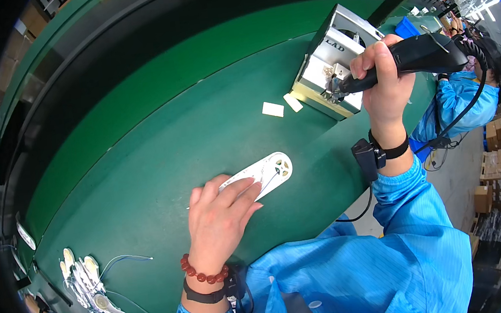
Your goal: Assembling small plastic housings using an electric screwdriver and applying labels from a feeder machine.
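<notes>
A long white plastic housing lies on the green bench, with a round end holding cut-out openings and a thin wire inside. My left hand is laid over its nearer end, holding it between thumb and fingers. The palm hides that end. Raised at the right, my right hand is closed round a black corded handheld tool. The tool's metal tip points left, in front of a silver metal box with a round opening. Whether the tip touches the box, I cannot tell.
Two small pale rectangular pieces lie by the box. A heap of white parts with wires is at the lower left. The tool's thick black cord hangs at the right. A co-worker in blue sits beyond it.
</notes>
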The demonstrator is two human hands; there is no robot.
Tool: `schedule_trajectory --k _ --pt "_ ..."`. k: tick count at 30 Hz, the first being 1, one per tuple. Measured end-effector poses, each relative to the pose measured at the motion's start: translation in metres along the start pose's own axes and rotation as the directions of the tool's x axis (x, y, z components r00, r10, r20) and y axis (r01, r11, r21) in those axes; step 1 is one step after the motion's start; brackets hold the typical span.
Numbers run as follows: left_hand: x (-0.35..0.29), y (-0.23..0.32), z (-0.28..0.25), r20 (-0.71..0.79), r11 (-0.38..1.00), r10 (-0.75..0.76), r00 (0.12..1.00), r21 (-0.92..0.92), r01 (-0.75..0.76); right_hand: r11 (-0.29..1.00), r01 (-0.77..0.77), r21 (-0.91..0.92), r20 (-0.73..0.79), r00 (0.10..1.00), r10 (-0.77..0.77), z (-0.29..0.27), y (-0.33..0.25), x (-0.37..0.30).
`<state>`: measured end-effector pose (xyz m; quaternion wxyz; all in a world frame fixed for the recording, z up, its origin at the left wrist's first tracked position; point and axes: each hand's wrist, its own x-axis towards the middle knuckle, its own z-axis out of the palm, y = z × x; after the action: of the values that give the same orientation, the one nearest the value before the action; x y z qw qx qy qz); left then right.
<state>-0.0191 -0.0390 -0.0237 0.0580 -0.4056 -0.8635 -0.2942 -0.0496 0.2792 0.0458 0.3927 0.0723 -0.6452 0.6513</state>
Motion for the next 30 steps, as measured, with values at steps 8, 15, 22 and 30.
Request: schedule_trajectory --k 8,15,22,30 --pt "-0.002 -0.003 0.001 0.002 1.0 0.019 1.0 0.012 -0.019 0.998 -0.049 -0.046 0.028 0.998 0.05 0.007 -0.003 0.003" --pt "-0.002 -0.001 0.0 -0.025 1.0 0.001 1.0 -0.029 -0.001 0.994 -0.087 -0.07 0.038 0.995 0.09 0.01 -0.003 0.004" --pt "-0.001 -0.004 0.004 -0.033 0.999 0.005 0.999 -0.033 -0.006 0.963 -0.224 0.148 0.046 0.975 0.219 0.023 -0.011 -0.032" --pt "-0.004 -0.005 0.004 -0.008 0.999 -0.002 1.0 -0.033 0.002 0.927 -0.25 0.281 0.354 0.924 0.142 0.055 -0.037 -0.102"
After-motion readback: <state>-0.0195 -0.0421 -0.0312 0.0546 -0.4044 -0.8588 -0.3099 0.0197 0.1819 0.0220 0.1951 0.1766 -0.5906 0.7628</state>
